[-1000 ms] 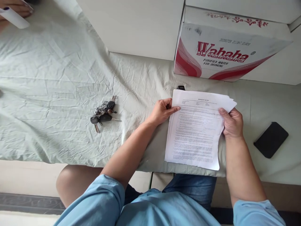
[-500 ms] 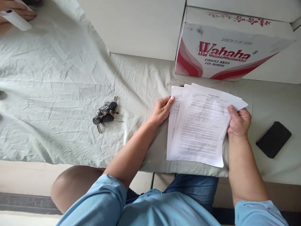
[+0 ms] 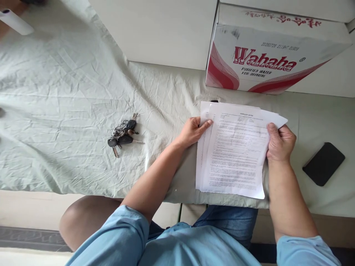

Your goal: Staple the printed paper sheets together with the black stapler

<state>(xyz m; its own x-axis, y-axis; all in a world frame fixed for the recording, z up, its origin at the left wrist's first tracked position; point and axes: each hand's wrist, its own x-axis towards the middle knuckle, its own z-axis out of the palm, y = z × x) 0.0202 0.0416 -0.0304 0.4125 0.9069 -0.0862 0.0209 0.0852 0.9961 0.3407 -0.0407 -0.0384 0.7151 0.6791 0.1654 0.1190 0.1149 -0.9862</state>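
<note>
A stack of printed white paper sheets (image 3: 235, 151) lies near the front edge of a table covered in pale green cloth (image 3: 63, 103). My left hand (image 3: 192, 131) holds the stack's upper left edge, thumb on top. My right hand (image 3: 280, 142) grips the upper right edge of the sheets. The top sheet sits slightly askew over those below, which show along the left side.
A bunch of keys (image 3: 123, 135) lies left of the papers. A black phone (image 3: 324, 163) rests to the right. A Wahaha water carton (image 3: 266, 55) stands behind the papers against a white wall. A small dark item (image 3: 213, 100) peeks out behind the stack. A white roll (image 3: 15, 21) lies far left.
The top sheets fanned out to the right, then swung back closer over the stack. Another person's hand at the top left corner has withdrawn from view.
</note>
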